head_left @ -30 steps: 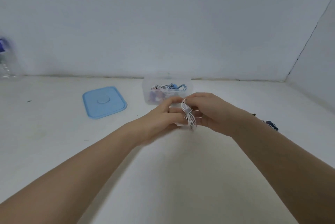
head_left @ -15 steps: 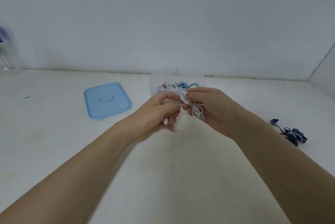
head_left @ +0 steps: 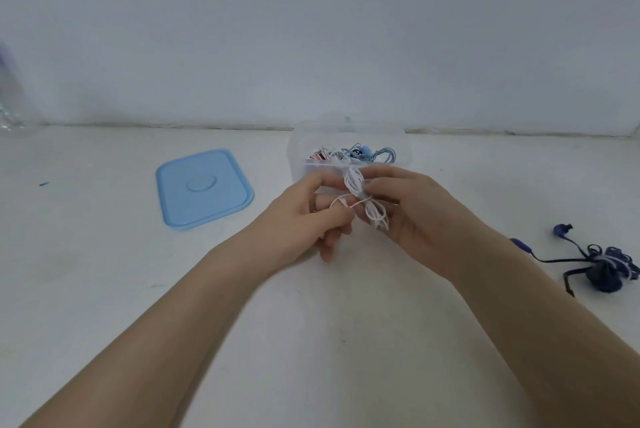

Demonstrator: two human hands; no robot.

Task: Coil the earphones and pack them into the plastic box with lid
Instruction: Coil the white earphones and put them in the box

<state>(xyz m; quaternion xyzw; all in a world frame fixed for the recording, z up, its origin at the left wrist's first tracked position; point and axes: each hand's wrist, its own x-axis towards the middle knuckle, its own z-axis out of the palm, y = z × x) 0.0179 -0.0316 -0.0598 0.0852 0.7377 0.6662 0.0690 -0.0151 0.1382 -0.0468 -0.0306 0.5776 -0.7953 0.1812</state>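
Right hand (head_left: 420,216) pinches the white coil (head_left: 363,199) at its waist, thumb & fingers clamped on the bundle, w/ loops fanning out above and below. Left hand (head_left: 304,216) meets it from the other side, fingertips pinching the loose tail of the same cord, fingers curled. Both hover over the table (head_left: 311,341), just in front of the box (head_left: 349,150). Coil's long axis runs roughly near-to-far, top end tipped toward the box rim. Box sits straight ahead of both hands, open, w/ other coiled sets already inside; right hand, holding the bundle, looks nearer and better placed for the drop. Lid (head_left: 204,187) lies flat to the left, well apart from the box, closer to the left hand. Dark blue set (head_left: 602,268) waits on the table far right, loosely bunched. Judgement: tail probably needs a last wrap or tuck before the bundle goes fwd into the box.
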